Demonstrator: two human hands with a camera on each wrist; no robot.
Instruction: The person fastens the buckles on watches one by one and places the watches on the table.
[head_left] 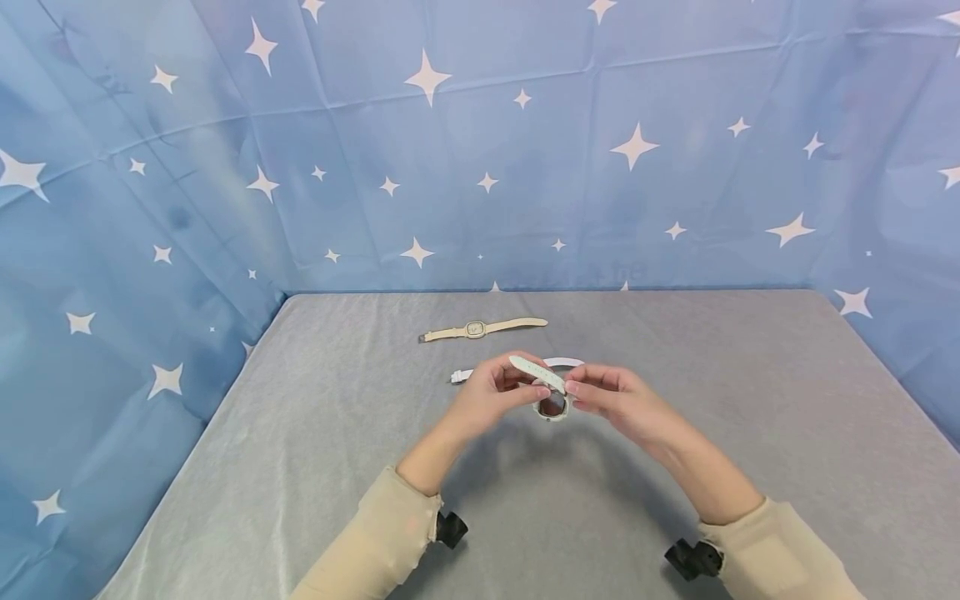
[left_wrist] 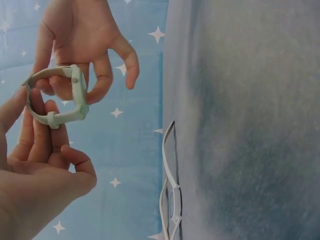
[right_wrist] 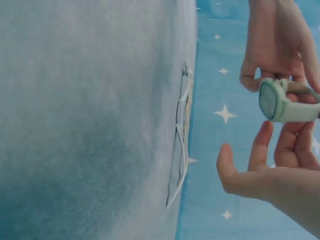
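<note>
A pale green wristwatch (head_left: 552, 407) is held above the table between both hands, its strap bent into a loop and one strap end pointing up and left. My left hand (head_left: 486, 398) pinches the strap from the left side, thumb near the case. On the other side, my right hand (head_left: 626, 404) pinches the strap with thumb and fingers. The left wrist view shows the watch (left_wrist: 79, 92) side-on, with a strap keeper at its lower edge. In the right wrist view its round dial (right_wrist: 268, 100) faces left; part of the strap is hidden by fingers.
Just behind the hands lies a white watch (head_left: 562, 362), partly covered by them in the head view. Farther back a beige watch (head_left: 475, 330) lies stretched out. The grey cloth-covered table (head_left: 337, 467) ends at a blue star-patterned curtain (head_left: 525, 167).
</note>
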